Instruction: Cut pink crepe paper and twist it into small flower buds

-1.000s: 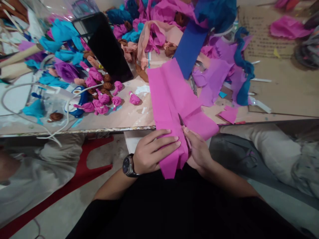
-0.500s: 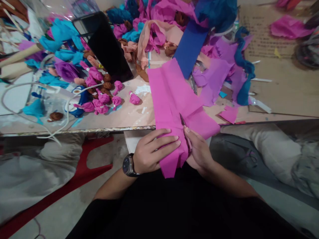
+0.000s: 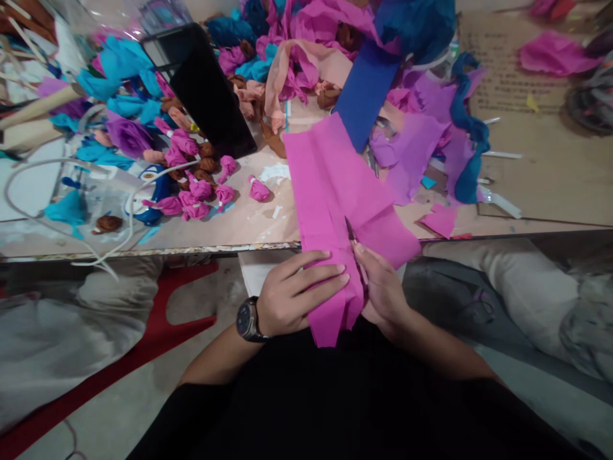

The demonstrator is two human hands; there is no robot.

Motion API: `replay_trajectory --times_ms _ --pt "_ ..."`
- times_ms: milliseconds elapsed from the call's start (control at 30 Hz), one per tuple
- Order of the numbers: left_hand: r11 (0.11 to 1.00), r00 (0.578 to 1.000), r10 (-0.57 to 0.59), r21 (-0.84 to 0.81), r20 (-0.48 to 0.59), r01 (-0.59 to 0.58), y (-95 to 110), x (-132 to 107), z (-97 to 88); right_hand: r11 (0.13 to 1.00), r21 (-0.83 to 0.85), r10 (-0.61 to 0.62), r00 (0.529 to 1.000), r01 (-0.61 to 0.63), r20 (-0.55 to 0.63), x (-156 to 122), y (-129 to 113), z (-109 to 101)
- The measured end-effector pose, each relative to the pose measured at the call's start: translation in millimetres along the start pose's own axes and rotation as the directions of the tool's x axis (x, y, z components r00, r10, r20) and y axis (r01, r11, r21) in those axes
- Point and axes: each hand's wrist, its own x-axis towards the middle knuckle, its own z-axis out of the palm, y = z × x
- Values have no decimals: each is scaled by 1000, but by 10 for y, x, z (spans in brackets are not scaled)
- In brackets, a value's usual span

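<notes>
A large sheet of pink crepe paper [image 3: 330,179] hangs over the table's front edge toward my body. My left hand [image 3: 294,291], with a watch on the wrist, holds its lower part, fingers across the top and the thumb hidden. In my right hand [image 3: 383,281] is a pair of scissors [image 3: 350,230], closed in by the fingers. Their dark pointed blade lies over the paper, aimed away from me; the handles are mostly hidden by my hand and the paper.
Small pink and brown paper buds [image 3: 194,188] lie left of the sheet, near a propped black phone [image 3: 205,89] and a white cable [image 3: 129,233]. Behind are heaped crepe scraps and a blue strip [image 3: 366,96]. Cardboard [image 3: 541,166] covers the right. A red stool [image 3: 158,319] stands lower left.
My left hand and the lower end of the pink paper have shifted slightly right and toward me. The scissors have barely moved; both holds are the same.
</notes>
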Motion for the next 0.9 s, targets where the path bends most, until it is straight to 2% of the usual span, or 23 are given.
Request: replay_trajectory --times_ms 400,567,700,900 --pt "1000 1000 -11 -11 -12 11 -20 -34 11 999 -29 -28 999 29 33 15 -6 10" --pt "997 996 -80 5 -46 80 -165 -51 45 1000 6 28 999 -28 41 13 -1 -13" --pt "992 991 -125 21 -51 126 -296 1 69 1000 2 16 998 -16 66 3 4 -40" --pt "986 983 -167 4 -74 168 -391 80 85 999 -28 49 996 -47 80 -15 -12 -86"
